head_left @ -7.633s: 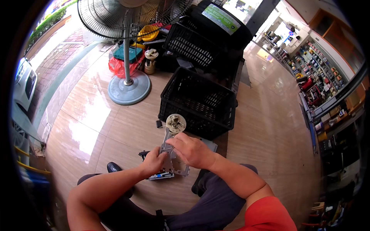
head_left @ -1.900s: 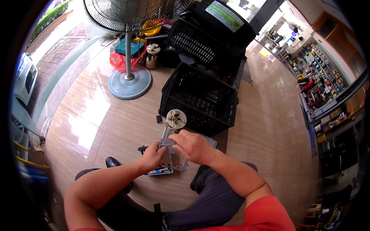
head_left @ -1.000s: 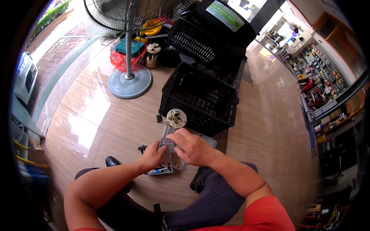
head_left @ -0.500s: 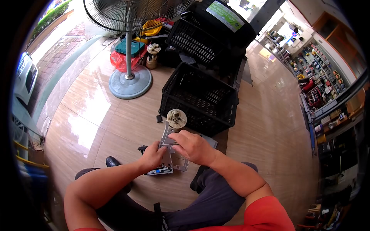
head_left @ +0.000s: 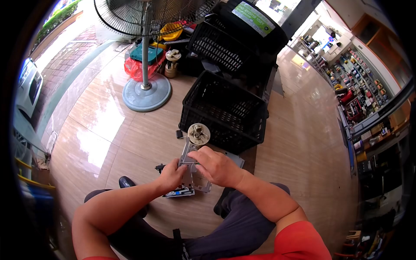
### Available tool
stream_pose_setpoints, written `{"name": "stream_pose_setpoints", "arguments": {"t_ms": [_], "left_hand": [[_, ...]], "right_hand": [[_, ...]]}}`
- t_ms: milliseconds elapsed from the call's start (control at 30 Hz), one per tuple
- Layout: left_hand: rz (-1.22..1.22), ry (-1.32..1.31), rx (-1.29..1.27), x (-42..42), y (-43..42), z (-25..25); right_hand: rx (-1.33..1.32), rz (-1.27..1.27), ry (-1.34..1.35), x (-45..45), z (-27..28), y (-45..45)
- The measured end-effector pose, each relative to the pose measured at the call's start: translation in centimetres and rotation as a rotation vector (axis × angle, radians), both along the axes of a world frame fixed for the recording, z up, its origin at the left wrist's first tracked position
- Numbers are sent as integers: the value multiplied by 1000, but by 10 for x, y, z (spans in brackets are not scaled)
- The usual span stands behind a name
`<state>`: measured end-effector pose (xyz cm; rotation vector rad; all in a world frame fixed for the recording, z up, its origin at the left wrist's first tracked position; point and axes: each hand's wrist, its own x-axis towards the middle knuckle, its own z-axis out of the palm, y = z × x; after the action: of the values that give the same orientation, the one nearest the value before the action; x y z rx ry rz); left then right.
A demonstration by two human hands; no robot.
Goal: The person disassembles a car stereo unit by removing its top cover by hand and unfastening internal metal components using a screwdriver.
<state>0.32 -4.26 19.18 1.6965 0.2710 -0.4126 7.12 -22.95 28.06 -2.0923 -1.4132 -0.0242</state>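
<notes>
A grey sheet-metal frame [head_left: 186, 151] with cut-outs is held up between my hands, tilted over the floor. My left hand [head_left: 172, 177] is closed on its left edge, thumb on top. My right hand [head_left: 220, 168] is curled at the frame's upper right side, fingers bent in a pinch; a thin light rod or edge runs towards them, and what they grip is hidden. Under the frame lies a device part with white and blue pieces [head_left: 182, 192]. Just beyond the frame stands a round, cream-coloured fuel pump unit [head_left: 199, 133].
A black plastic crate [head_left: 223, 125] sits ahead, with another crate [head_left: 221, 45] and a tyre behind it. To the left stands a fan on a round base [head_left: 146, 93]. A second pump unit [head_left: 171, 65] is near a red bag [head_left: 141, 69]. My shoe [head_left: 126, 182] is at left.
My right hand's fingers have shifted slightly at the frame, the thumb and fingertips posed a little differently. My left hand and the frame stay nearly in place.
</notes>
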Motion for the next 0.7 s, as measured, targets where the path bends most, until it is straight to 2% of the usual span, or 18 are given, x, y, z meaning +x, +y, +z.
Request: {"name": "stream_pose_setpoints", "arguments": {"t_ms": [433,533,600,700], "left_hand": [[-7,-15,-13,0,-1,-6],[-2,-13,-19,0,-1,-12],[-13,-91,37,1,0,-20],[0,-9,-30,1,0,-12]], "right_hand": [[50,-21,-36,1,1,0],[-11,-32,1,-2,7,0],[-25,0,-23,0,6,0],[-16,-14,-16,0,3,0]]}}
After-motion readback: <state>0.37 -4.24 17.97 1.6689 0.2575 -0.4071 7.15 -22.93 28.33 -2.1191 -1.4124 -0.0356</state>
